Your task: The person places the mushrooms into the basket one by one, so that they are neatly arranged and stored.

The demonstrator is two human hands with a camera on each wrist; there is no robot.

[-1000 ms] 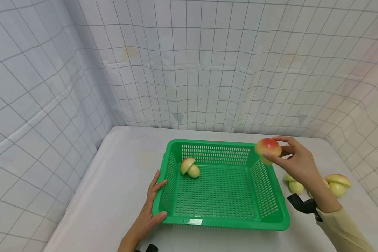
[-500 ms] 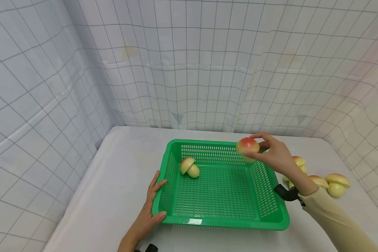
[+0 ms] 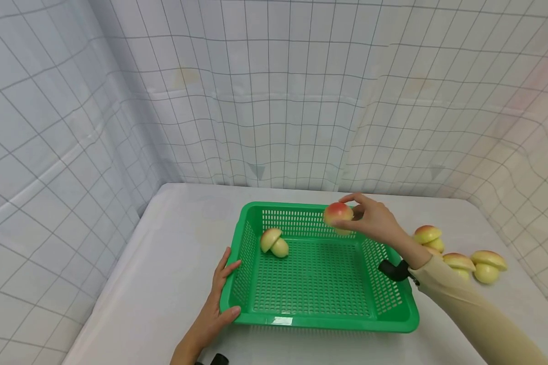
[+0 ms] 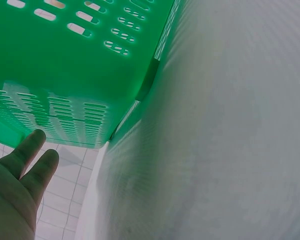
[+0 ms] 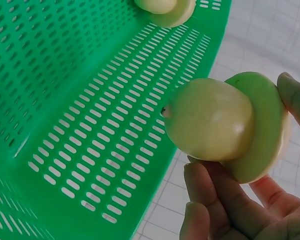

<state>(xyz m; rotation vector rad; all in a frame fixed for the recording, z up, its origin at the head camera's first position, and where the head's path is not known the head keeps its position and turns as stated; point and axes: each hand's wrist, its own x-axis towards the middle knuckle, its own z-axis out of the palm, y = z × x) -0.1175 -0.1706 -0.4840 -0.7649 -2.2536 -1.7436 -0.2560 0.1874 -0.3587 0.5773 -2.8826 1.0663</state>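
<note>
A toy mushroom [image 3: 338, 214] with a red-and-yellow cap is pinched by the cap's edge in my right hand [image 3: 372, 219], over the far right part of a green plastic basket [image 3: 321, 327]. The right wrist view shows its pale rounded stem [image 5: 210, 120] turned toward the camera. Inside the basket, near its far left corner, another toy mushroom [image 3: 274, 243] lies on its side. My left hand [image 3: 214, 309] rests on the basket's left side, fingers spread along the rim and thumb at the near corner. In the left wrist view two fingers [image 4: 40, 172] extend beside the basket's slotted wall.
Several more mushrooms [image 3: 487, 265] stand on the white-covered table to the right of the basket, some partly behind the right forearm. White cloth walls with a grid pattern [image 3: 274, 101] enclose the table at the back and sides.
My right hand has carried its mushroom leftward, from the basket's right rim to above its far right part. The left hand and the mushroom in the basket stay in place.
</note>
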